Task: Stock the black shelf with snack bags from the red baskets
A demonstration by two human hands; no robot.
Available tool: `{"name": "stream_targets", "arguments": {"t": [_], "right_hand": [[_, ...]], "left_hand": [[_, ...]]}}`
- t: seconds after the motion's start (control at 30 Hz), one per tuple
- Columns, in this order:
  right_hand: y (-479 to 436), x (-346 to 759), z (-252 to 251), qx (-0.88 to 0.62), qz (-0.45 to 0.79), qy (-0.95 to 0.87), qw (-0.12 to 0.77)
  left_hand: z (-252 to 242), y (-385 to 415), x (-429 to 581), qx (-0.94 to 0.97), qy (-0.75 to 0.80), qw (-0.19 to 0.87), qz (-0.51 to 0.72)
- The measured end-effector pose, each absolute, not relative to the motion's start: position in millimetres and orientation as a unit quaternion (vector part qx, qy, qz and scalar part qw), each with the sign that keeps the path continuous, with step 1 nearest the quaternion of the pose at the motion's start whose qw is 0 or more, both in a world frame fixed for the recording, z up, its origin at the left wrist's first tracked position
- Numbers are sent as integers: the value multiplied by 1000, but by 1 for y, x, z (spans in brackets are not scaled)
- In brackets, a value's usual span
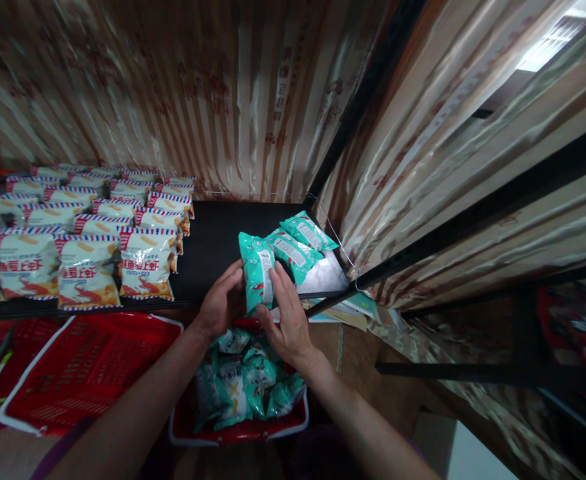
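Observation:
A teal snack bag (257, 270) stands upright between my two hands at the front of the black shelf. My left hand (221, 300) is curved along the bag's left edge, its fingertips partly hidden. On the other side, my right hand (289, 320) presses the bag with extended fingers and its thumb low on the front. Two more teal bags, an inner one (295, 253) and an outer one (310, 231), lean to the right. Below my hands, a red basket (237, 437) with a pale rim holds several teal snack bags (233, 387).
Rows of white and orange snack bags (90, 270) fill the left of the black shelf (213, 233). Another red basket (87, 360) lies below them. A black post (357, 100) rises at the shelf's right corner, and patterned curtains (253, 100) hang behind.

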State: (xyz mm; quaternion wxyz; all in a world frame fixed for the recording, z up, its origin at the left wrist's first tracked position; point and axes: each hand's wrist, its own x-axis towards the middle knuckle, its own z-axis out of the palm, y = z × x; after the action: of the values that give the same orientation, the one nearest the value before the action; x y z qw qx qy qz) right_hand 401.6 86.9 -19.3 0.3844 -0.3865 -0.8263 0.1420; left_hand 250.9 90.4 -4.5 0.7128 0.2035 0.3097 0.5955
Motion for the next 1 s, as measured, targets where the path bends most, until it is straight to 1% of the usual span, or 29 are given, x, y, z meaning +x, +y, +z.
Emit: {"name": "stream_targets", "arguments": {"t": [0.13, 0.27, 0.4, 0.53, 0.7, 0.8, 0.9, 1.0], "right_hand": [[87, 401, -20, -389, 165, -824, 377], [89, 402, -18, -395, 219, -805, 385], [89, 402, -16, -408, 284, -774, 392], [85, 400, -15, -437, 374, -717, 393], [84, 399, -13, -424, 498, -617, 437], [85, 398, -11, -395, 542, -586, 456], [87, 396, -11, -398, 565, -548, 471], [89, 392, -14, -393, 596, -486, 503]], "left_hand": [[-5, 90, 249, 200, 335, 710, 586], [0, 90, 247, 220, 371, 689, 583], [0, 91, 247, 273, 404, 630, 604], [-3, 92, 249, 346, 433, 578, 599], [2, 89, 253, 422, 508, 429, 617], [9, 86, 255, 461, 522, 369, 615], [12, 82, 257, 490, 524, 334, 611], [10, 82, 257, 487, 523, 330, 617]]}}
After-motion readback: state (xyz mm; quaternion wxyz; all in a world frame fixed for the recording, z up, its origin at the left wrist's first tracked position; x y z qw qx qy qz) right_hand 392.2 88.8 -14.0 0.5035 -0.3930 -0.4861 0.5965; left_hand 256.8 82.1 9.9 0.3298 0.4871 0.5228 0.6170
